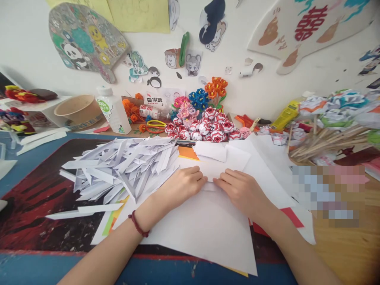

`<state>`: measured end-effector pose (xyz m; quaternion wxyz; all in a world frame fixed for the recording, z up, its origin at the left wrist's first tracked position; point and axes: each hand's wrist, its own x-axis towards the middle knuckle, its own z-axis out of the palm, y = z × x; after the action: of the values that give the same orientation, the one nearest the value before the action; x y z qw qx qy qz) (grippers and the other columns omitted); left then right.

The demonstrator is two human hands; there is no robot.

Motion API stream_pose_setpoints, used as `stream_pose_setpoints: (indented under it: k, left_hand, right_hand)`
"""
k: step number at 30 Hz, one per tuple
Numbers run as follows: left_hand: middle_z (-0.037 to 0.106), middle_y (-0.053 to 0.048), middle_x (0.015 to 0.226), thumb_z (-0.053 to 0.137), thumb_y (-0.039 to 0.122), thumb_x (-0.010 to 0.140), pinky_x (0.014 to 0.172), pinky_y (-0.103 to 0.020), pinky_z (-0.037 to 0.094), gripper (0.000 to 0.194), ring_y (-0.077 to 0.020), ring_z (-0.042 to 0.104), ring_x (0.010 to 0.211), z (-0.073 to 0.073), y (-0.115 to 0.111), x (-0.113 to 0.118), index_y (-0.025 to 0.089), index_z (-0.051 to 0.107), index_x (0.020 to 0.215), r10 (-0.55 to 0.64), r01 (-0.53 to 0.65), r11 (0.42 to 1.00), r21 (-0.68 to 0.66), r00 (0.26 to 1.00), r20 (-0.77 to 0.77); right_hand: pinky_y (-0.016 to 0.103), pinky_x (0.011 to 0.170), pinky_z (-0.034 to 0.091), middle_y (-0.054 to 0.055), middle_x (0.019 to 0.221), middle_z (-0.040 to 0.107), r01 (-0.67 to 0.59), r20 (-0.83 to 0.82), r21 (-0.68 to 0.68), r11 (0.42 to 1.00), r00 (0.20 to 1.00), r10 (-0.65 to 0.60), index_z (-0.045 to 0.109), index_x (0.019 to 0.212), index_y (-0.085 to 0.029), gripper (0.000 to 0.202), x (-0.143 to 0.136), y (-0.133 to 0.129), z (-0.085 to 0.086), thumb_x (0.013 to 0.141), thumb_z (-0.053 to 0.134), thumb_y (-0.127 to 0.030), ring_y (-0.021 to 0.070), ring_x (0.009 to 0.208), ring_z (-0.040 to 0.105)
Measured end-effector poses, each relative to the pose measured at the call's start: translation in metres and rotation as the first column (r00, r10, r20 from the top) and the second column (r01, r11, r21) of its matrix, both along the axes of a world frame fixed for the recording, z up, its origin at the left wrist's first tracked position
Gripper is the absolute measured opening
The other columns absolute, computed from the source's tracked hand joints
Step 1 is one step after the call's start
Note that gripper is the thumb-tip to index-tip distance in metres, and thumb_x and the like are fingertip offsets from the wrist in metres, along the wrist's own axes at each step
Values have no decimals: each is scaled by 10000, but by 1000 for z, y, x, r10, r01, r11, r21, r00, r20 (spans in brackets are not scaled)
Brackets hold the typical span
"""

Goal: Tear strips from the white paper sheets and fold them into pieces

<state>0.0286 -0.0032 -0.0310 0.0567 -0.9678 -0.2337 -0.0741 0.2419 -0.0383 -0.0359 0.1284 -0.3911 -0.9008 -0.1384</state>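
Observation:
Between my two hands lies a small strip of white paper (211,187), with a fold across it. My left hand (184,183) pinches its left end, fingers curled, and a dark red bracelet (137,225) circles that wrist. At the right end my right hand (239,186) presses with thumb and fingers closed together. Beneath both hands are large white sheets (204,229) over coloured paper. Small white paper pieces (211,151) rest just beyond my fingers. To the left is a heap of folded white paper strips (118,164).
Red-and-white paper flowers (209,128) stand behind the sheets, near blue and orange flowers (216,87). A white bottle (114,111) and a round tan tub (78,109) are at the back left. Wooden sticks (329,140) lie at the right, and a wall closes off the back.

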Motion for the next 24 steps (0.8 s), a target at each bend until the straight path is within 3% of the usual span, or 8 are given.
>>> stream_pose_setpoints:
  k: [24]
  left_hand:
    - [584, -82, 807, 381, 141, 945, 656, -314, 433, 214, -204, 523, 818, 1, -5, 8, 117, 580, 872, 37, -34, 999, 41, 997, -63]
  right_hand:
    - [347, 662, 439, 79, 743, 587, 167, 67, -98, 981, 985, -161, 652, 871, -111, 186, -11, -11, -2, 864, 487, -27, 223, 741, 537]
